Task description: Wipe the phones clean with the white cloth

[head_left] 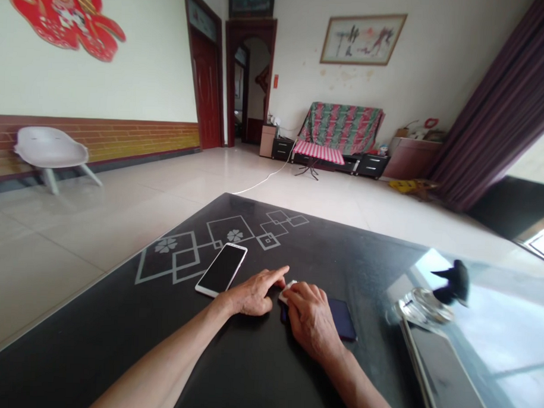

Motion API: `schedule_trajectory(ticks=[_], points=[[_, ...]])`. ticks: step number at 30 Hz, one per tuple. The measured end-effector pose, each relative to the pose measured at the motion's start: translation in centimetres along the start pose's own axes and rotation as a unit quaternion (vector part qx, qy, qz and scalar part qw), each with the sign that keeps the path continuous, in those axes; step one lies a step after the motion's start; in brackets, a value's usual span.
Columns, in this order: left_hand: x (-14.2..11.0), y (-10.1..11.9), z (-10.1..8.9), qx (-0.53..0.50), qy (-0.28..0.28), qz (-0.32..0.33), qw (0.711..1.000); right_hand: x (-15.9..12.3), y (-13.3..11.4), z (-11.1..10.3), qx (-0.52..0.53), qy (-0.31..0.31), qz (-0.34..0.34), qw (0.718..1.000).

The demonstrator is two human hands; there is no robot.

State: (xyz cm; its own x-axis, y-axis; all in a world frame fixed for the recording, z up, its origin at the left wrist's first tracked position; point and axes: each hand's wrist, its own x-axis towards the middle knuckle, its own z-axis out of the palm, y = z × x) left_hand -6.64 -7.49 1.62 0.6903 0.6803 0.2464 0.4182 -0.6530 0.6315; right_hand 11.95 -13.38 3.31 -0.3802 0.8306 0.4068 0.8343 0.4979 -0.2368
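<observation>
My right hand (310, 318) presses a crumpled white wipe (288, 291), mostly covered by the fingers, down onto a dark blue phone (343, 319) lying flat on the black table (248, 370). Whether the wipe is cloth or paper I cannot tell. Just left of it, my left hand (253, 291) rests on the tabletop with the index finger stretched out and nothing visible in it. Beyond its wrist lies a white smartphone (222, 269), its dark screen facing up.
At the right of the table are a tablet-like device (449, 371) with a pale edge and a clear spray bottle (424, 307) with a black head. Across the floor stand a white chair (53, 149) and a small striped table (318, 152).
</observation>
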Motion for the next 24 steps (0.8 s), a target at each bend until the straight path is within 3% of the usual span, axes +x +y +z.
schedule_trajectory(ticks=[10,20,24], points=[[0.2,0.1,0.1,-0.002,0.011,0.014,1.000,-3.6,-1.6,-1.3,0.046,-0.018,-0.020,0.999],[0.0,0.2,0.1,0.004,0.009,0.003,1.000,0.4,0.7,-0.1,0.013,-0.011,0.015,1.000],[0.0,0.2,0.1,0.002,0.004,-0.002,1.000,0.7,0.7,0.1,0.000,-0.006,0.027,1.000]])
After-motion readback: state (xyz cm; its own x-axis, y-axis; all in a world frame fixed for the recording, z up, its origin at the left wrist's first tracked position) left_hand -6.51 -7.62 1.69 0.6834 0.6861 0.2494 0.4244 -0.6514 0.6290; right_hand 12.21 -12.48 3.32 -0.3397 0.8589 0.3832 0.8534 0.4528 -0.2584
